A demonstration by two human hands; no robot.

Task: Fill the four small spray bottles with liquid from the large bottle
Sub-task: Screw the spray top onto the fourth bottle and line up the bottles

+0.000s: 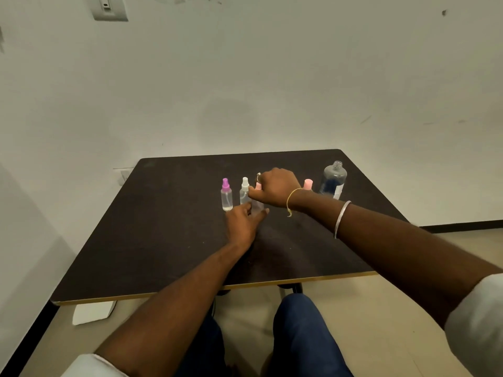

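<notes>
Small clear spray bottles stand in a row on the dark table (168, 240). At the left is one with a purple top (226, 195), then one with a white top (244, 190). A third bottle (258, 204) with a pink top is held at its base by my left hand (242, 225), while my right hand (276, 190) pinches its pink top from above. A fourth bottle's pink cap (308, 184) shows behind my right wrist. The large clear bottle (333, 180) stands uncapped at the far right, with some liquid in it.
The table stands against a white wall. Its near edge has a yellow trim, and my knees in blue trousers are below it. A white object (92, 312) lies on the floor under the table's left corner.
</notes>
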